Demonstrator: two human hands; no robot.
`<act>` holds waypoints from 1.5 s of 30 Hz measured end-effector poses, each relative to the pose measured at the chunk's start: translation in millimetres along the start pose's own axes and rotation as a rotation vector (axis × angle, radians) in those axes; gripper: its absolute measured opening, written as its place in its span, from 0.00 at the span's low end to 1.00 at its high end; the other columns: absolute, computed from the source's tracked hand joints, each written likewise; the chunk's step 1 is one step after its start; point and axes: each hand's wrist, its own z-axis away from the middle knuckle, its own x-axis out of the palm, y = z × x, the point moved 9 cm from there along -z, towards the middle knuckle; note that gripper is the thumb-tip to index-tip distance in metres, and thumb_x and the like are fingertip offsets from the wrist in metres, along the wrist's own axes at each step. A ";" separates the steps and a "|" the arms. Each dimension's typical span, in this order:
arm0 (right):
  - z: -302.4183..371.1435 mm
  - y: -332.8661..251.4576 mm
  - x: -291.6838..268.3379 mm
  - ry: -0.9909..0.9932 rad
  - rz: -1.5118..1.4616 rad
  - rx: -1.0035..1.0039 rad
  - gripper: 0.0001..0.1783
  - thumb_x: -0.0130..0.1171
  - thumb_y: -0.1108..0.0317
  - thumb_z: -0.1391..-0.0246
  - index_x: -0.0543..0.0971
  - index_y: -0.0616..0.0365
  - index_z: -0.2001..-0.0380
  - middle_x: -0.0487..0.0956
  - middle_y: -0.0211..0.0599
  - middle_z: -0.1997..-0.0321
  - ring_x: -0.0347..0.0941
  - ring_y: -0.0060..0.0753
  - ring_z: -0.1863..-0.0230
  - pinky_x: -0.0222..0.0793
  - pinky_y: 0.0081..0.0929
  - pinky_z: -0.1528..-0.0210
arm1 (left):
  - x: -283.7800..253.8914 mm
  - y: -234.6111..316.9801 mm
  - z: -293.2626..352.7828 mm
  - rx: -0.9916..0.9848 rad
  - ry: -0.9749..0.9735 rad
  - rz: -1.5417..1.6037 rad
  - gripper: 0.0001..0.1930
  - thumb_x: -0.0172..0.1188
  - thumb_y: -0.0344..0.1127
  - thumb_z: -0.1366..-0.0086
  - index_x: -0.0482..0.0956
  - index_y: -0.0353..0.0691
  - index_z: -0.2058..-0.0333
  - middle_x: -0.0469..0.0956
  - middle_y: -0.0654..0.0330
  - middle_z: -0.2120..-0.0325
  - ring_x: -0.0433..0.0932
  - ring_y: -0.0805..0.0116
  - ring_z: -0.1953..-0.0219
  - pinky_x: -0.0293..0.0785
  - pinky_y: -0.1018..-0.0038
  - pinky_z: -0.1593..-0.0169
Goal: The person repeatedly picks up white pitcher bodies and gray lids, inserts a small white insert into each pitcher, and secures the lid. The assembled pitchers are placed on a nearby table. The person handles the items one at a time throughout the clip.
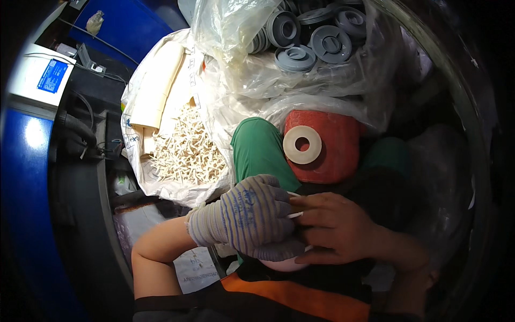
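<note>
My left hand [249, 217], in a grey striped knit glove, is closed in front of my lap. My bare right hand [338, 228] meets it from the right with its fingers bent inward. Between them is a pale thing, mostly hidden; only thin white edges show at the fingertips. A pinkish rounded surface [284, 264] shows just below the hands. Beyond them, a cream ring [290, 146] with a round hole lies flat on a red block [338, 161] between my green-clad knees.
At the left, an open white sack [134, 166] holds many small cream pieces [190, 150]. Grey round flanged parts [330, 44] lie in a clear plastic bag [230, 32] at the back. Blue and white machinery [32, 155] stands along the left.
</note>
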 end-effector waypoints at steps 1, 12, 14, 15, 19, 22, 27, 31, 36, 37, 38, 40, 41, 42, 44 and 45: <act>4.3 0.8 2.2 0.008 -0.030 -0.010 0.15 0.66 0.56 0.54 0.74 0.53 0.78 0.76 0.35 0.56 0.72 0.41 0.47 0.71 0.39 0.52 | 4.0 1.3 -0.2 0.012 -0.079 -0.030 0.13 0.65 0.46 0.49 0.78 0.43 0.80 0.72 0.60 0.81 0.73 0.60 0.76 0.64 0.67 0.72; 87.1 31.5 -23.1 0.093 -0.159 0.154 0.15 0.70 0.59 0.59 0.77 0.56 0.77 0.73 0.43 0.47 0.71 0.47 0.45 0.70 0.42 0.46 | -116.4 -136.0 273.6 -1.031 0.734 -0.104 0.26 0.56 0.55 0.39 0.74 0.38 0.53 0.73 0.58 0.73 0.72 0.65 0.67 0.70 0.70 0.59; 68.1 27.1 -22.8 0.177 -0.165 0.133 0.15 0.70 0.58 0.59 0.78 0.56 0.76 0.69 0.47 0.44 0.69 0.50 0.44 0.69 0.41 0.46 | -98.0 -151.8 242.6 -1.251 0.043 -1.025 0.28 0.60 0.57 0.45 0.75 0.45 0.51 0.74 0.49 0.56 0.72 0.54 0.52 0.68 0.68 0.50; 56.7 23.6 -18.0 0.176 -0.135 0.098 0.16 0.70 0.57 0.58 0.78 0.55 0.73 0.65 0.51 0.40 0.67 0.50 0.42 0.68 0.40 0.45 | -83.9 -164.0 222.2 -1.360 -0.018 -0.942 0.26 0.63 0.46 0.44 0.73 0.44 0.47 0.65 0.51 0.42 0.64 0.55 0.41 0.63 0.69 0.43; 33.3 40.9 17.3 0.357 -0.208 0.173 0.24 0.66 0.56 0.53 0.75 0.54 0.55 0.64 0.51 0.40 0.65 0.50 0.42 0.66 0.37 0.45 | 28.1 -118.0 58.4 -0.800 0.115 0.741 0.27 0.64 0.32 0.46 0.71 0.38 0.46 0.71 0.54 0.46 0.68 0.62 0.44 0.61 0.69 0.41; 87.5 55.3 -34.7 0.510 0.076 0.359 0.20 0.64 0.62 0.52 0.75 0.55 0.56 0.68 0.45 0.43 0.66 0.46 0.43 0.67 0.38 0.46 | 77.0 -89.7 4.8 -0.627 -0.364 0.734 0.18 0.61 0.27 0.46 0.78 0.34 0.55 0.79 0.57 0.57 0.75 0.67 0.54 0.68 0.73 0.48; 367.3 159.0 -95.2 1.010 0.122 1.180 0.13 0.53 0.64 0.41 0.77 0.60 0.58 0.79 0.39 0.58 0.75 0.36 0.55 0.69 0.30 0.51 | 85.4 -103.0 -7.5 -0.843 -0.274 1.132 0.16 0.60 0.30 0.43 0.78 0.32 0.56 0.80 0.57 0.60 0.76 0.68 0.55 0.69 0.74 0.48; 574.4 256.6 3.2 0.330 0.461 1.831 0.17 0.50 0.64 0.42 0.75 0.59 0.53 0.74 0.52 0.48 0.71 0.50 0.48 0.65 0.38 0.45 | 97.9 -98.0 -40.5 -0.753 -0.404 1.074 0.17 0.61 0.33 0.41 0.77 0.32 0.54 0.79 0.57 0.60 0.76 0.69 0.56 0.68 0.74 0.48; 584.6 290.9 63.9 0.250 0.464 1.647 0.21 0.47 0.61 0.41 0.71 0.56 0.46 0.70 0.49 0.43 0.68 0.48 0.43 0.64 0.39 0.42 | 104.2 -102.4 -43.7 -0.838 -0.475 1.052 0.14 0.58 0.32 0.41 0.78 0.35 0.57 0.78 0.54 0.59 0.77 0.64 0.57 0.71 0.72 0.51; 582.0 291.9 70.5 0.305 0.411 1.654 0.21 0.48 0.62 0.41 0.70 0.56 0.45 0.70 0.48 0.42 0.68 0.47 0.44 0.64 0.39 0.43 | 101.4 -104.1 -47.7 -0.702 -0.466 0.902 0.13 0.57 0.30 0.42 0.78 0.36 0.58 0.78 0.53 0.59 0.78 0.61 0.58 0.71 0.71 0.52; 592.6 292.7 78.7 0.268 0.379 1.720 0.23 0.45 0.58 0.40 0.69 0.55 0.44 0.69 0.47 0.40 0.67 0.47 0.42 0.63 0.38 0.42 | 102.9 -107.4 -50.1 -0.557 -0.451 0.753 0.12 0.56 0.29 0.44 0.77 0.37 0.59 0.78 0.52 0.59 0.78 0.59 0.58 0.72 0.70 0.53; 612.7 296.9 93.6 0.196 0.317 1.856 0.28 0.39 0.49 0.38 0.68 0.54 0.41 0.66 0.47 0.37 0.63 0.46 0.38 0.61 0.36 0.39 | 90.7 -94.5 -66.0 0.011 -0.312 0.305 0.10 0.52 0.27 0.47 0.76 0.41 0.64 0.77 0.50 0.60 0.77 0.51 0.60 0.74 0.67 0.56; 613.8 290.8 92.7 0.136 0.278 1.921 0.27 0.40 0.51 0.37 0.68 0.54 0.41 0.67 0.46 0.38 0.65 0.45 0.40 0.62 0.35 0.41 | 102.5 -102.5 -61.6 -0.017 -0.396 0.233 0.10 0.53 0.29 0.46 0.76 0.41 0.64 0.77 0.50 0.60 0.77 0.52 0.59 0.74 0.68 0.55; 608.1 270.8 73.9 0.074 0.281 1.981 0.26 0.40 0.52 0.37 0.68 0.54 0.42 0.68 0.45 0.40 0.67 0.44 0.42 0.64 0.35 0.43 | 113.7 -105.6 -55.5 0.031 -0.405 0.150 0.09 0.53 0.30 0.46 0.76 0.40 0.65 0.76 0.50 0.60 0.76 0.52 0.59 0.74 0.68 0.54; 556.7 208.8 1.2 0.069 0.384 1.955 0.24 0.41 0.55 0.36 0.69 0.55 0.43 0.71 0.44 0.43 0.70 0.42 0.47 0.67 0.34 0.48 | 123.5 -114.6 -44.7 -0.164 -0.385 0.370 0.11 0.54 0.30 0.45 0.77 0.39 0.62 0.77 0.52 0.60 0.76 0.56 0.57 0.72 0.70 0.52; 543.4 175.9 -22.9 0.092 0.731 1.673 0.20 0.42 0.62 0.35 0.73 0.57 0.46 0.76 0.41 0.49 0.74 0.39 0.53 0.70 0.33 0.54 | 130.5 -125.3 -43.7 -0.376 -0.325 0.681 0.12 0.55 0.30 0.44 0.77 0.38 0.60 0.77 0.53 0.59 0.76 0.59 0.56 0.72 0.72 0.51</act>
